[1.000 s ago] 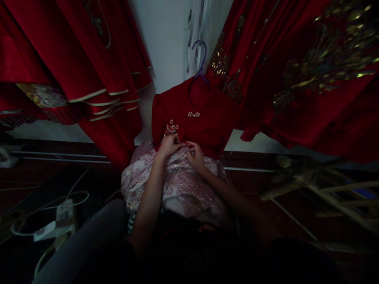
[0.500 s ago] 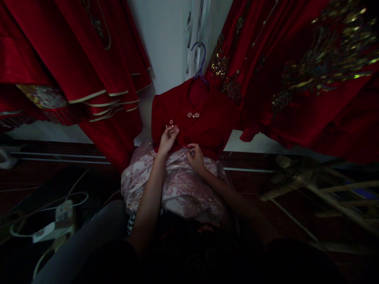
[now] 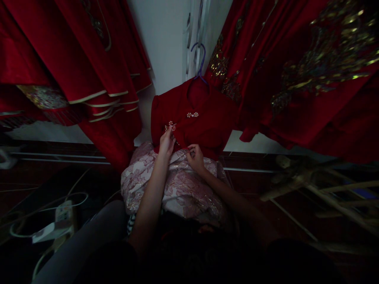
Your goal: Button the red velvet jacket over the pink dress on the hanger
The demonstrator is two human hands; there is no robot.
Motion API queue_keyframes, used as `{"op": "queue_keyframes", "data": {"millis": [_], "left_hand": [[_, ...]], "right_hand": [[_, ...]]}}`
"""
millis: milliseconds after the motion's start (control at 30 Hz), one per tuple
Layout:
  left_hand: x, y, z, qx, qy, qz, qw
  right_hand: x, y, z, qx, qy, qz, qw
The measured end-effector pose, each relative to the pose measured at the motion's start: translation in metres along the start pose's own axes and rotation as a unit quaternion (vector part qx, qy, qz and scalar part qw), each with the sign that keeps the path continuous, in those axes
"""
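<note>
A red garment (image 3: 204, 132) hangs from a purple hanger (image 3: 202, 59), its lower part lying over a pink-and-white floral cloth (image 3: 189, 185) across my lap. Near the neckline sits a beaded flower clasp (image 3: 192, 114). My left hand (image 3: 167, 142) is closed, its fingertips pinching at a beaded flower ornament (image 3: 170, 125) on the garment's left front. My right hand (image 3: 195, 156) is closed in a pinch by the garment's lower front. What lies between its fingertips is too small to make out. A few tiny beads show between the two hands.
Red garments (image 3: 97, 71) with pale piping hang at the left, and red garments with gold sequins (image 3: 319, 67) at the right. A power strip (image 3: 63, 217) with white cables lies at lower left. A wooden frame (image 3: 299, 181) stands at right.
My left hand has turned slightly, its fingers more upright at the flower ornament, which has shifted a little. My right hand stays nearly in place.
</note>
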State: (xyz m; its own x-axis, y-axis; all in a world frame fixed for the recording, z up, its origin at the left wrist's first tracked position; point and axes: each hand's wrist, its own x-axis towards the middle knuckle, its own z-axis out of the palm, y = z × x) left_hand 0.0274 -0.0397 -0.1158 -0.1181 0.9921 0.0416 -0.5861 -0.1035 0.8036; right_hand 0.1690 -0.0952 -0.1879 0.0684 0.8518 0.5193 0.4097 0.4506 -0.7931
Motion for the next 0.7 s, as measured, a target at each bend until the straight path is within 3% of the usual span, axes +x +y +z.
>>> {"op": "queue_keyframes", "data": {"millis": [333,500,600,700], "left_hand": [[0.007,-0.007,-0.005,0.056,0.046,0.034,0.997],[0.000,0.000,0.004,0.074,-0.029,0.015,0.997],[0.003,0.007,0.021,0.162,-0.107,0.102,0.976],[0.011,0.016,0.042,0.310,-0.137,0.263,0.903]], "right_hand": [[0.000,-0.002,-0.001,0.001,0.002,-0.006,1.000],[0.001,-0.002,-0.001,-0.004,0.002,-0.005,1.000],[0.001,-0.002,0.000,-0.004,-0.001,0.001,1.000],[0.001,-0.001,-0.001,-0.002,-0.002,-0.002,1.000]]}}
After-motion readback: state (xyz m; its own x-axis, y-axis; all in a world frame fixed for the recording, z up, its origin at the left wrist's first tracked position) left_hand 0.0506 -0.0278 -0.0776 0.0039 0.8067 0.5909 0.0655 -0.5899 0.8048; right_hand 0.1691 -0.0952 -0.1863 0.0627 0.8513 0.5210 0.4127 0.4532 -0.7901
